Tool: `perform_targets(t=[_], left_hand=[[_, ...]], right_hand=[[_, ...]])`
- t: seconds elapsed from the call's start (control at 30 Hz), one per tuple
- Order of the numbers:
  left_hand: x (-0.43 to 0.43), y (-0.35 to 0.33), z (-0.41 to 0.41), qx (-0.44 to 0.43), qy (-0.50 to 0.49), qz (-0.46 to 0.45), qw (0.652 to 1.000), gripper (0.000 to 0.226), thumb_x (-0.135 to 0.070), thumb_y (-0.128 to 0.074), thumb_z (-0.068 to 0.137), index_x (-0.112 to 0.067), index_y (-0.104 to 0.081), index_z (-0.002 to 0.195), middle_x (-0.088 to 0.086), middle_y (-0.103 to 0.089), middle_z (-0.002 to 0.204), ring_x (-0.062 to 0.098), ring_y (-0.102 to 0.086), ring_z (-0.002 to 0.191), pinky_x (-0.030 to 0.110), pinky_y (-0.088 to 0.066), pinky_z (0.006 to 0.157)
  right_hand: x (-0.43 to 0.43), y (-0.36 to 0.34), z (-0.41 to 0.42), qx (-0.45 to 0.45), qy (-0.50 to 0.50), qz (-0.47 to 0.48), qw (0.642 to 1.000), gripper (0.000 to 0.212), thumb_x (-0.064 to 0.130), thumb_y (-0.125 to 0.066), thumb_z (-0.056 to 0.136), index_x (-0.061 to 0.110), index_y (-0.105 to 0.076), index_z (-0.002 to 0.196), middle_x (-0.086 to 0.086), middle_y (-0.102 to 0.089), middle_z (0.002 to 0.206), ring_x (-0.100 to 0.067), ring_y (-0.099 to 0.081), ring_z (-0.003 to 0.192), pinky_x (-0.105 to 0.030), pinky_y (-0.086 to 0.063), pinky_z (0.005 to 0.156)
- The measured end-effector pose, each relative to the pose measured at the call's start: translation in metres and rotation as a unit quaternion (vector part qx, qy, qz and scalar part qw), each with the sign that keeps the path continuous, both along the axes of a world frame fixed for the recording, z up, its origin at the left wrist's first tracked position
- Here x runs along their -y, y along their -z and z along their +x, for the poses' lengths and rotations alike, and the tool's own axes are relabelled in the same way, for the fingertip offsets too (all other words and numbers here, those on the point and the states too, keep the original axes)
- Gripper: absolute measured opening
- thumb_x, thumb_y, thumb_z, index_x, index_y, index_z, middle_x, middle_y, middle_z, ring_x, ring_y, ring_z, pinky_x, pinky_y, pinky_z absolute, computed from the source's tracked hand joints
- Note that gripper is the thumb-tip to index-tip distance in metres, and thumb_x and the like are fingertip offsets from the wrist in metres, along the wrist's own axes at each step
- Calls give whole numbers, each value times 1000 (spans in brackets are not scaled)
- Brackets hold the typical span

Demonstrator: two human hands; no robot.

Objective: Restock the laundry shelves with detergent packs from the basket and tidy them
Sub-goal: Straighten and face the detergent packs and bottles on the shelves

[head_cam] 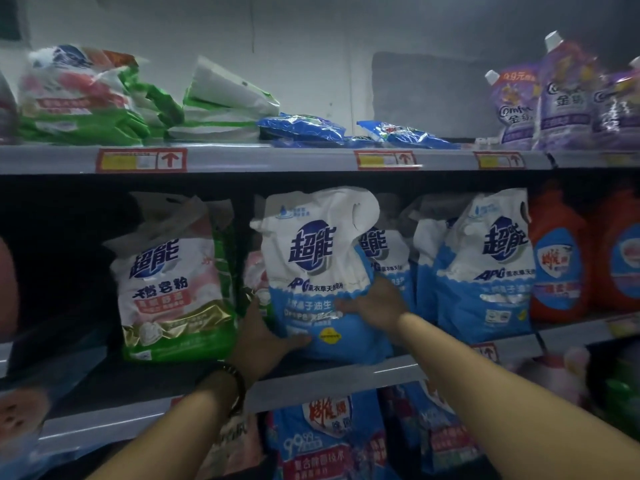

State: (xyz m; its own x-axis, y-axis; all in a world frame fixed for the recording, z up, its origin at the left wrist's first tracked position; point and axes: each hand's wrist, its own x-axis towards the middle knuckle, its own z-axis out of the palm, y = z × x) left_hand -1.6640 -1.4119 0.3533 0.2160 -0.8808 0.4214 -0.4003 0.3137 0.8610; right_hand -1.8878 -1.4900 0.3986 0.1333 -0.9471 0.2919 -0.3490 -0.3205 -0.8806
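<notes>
On the middle shelf (pixel 329 375), the blue-and-white detergent pack (pixel 311 258) — gripped by the left hand (pixel 263 337), pressed by flat fingers (pixel 346 304) of the right hand (pixel 375 301) — should be seated upright.

Dim aisle; grey metal shelving (pixel 277 161)
Pale back wall (pixel 311 46) above; red price tags (pixel 142 160) on shelf edges
</notes>
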Motion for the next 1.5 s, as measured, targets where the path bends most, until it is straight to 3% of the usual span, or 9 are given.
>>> perform_targets(t=[0.07, 0.2, 0.4, 0.63, 0.8, 1.07, 1.2, 1.37, 1.5], left_hand=[[10, -4, -5, -8, 8, 33, 999, 102, -31, -102, 55, -29, -41, 138, -14, -61, 129, 9, -63, 113, 30, -53, 101], [34, -8, -21, -4, 63, 54, 997, 74, -9, -94, 70, -26, -52, 128, -21, -61, 111, -7, -61, 91, 5, -52, 64], [63, 3, -56, -29, 95, 53, 994, 102, -19, -100, 63, -30, -40, 144, -5, -61, 139, 19, -61, 124, 47, -54, 107], [62, 15, -75, -7, 74, -5, 997, 94, -19, -96, 71, -28, -33, 140, -17, -57, 134, -5, -57, 117, 26, -51, 96], [67, 19, -102, -25, 37, -31, 999, 91, -11, -96, 70, -18, -34, 136, -5, -59, 132, 12, -63, 118, 37, -57, 98], [65, 21, -136, 15, -9, -44, 999, 86, -21, -94, 75, -20, -31, 133, -1, -60, 126, 22, -66, 108, 39, -56, 88], [68, 18, -130, 42, 6, -9, 999, 86, -23, -92, 77, -23, -26, 131, 2, -61, 132, 24, -66, 114, 47, -57, 97], [56, 14, -129, 70, 32, 8, 997, 90, -15, -86, 84, -14, -21, 145, 5, -55, 141, 24, -60, 126, 32, -49, 96], [23, 6, -99, 181, 23, -22, 983, 80, -20, -77, 91, -15, -28, 154, -2, -49, 149, 18, -50, 136, 26, -38, 104]], right_hand=[[11, -9, -23, -11, -36, 11, 999, 74, 46, -102, 54, 26, -71, 118, 6, -78, 115, -20, -73, 108, -44, -59, 100], [20, -36, -70, -62, -58, 14, 996, 63, 27, -96, 72, 22, -68, 128, 6, -76, 120, -17, -71, 110, -30, -58, 92], [13, -16, -97, -149, 58, -22, 987, 59, 35, -79, 92, 13, -54, 141, -5, -62, 140, -27, -58, 127, -31, -44, 92], [-52, 32, -51, -228, 184, -204, 934, 82, 43, -65, 95, 18, -22, 160, -9, -34, 151, -31, -41, 138, -46, -52, 101], [-42, 53, -64, -256, 103, -100, 956, 105, 39, -64, 98, 31, 17, 165, 7, 8, 173, -21, -2, 162, -44, -32, 125], [-24, 72, -101, -209, 55, -118, 969, 111, 35, -76, 92, 22, 4, 168, 11, 6, 175, -11, -3, 161, -20, -14, 123], [-28, 68, -88, -249, 74, -94, 961, 121, 45, -73, 87, 18, 14, 166, 7, 18, 174, -14, 5, 162, -33, -19, 129], [-33, 55, -99, -341, 64, -29, 938, 120, 45, -71, 91, 20, 20, 165, 8, 24, 172, -15, 10, 162, -33, -15, 130], [-40, 37, -88, -303, 111, 22, 946, 88, 36, -73, 85, 11, -28, 157, -4, -34, 162, -29, -41, 148, -34, -42, 115]])
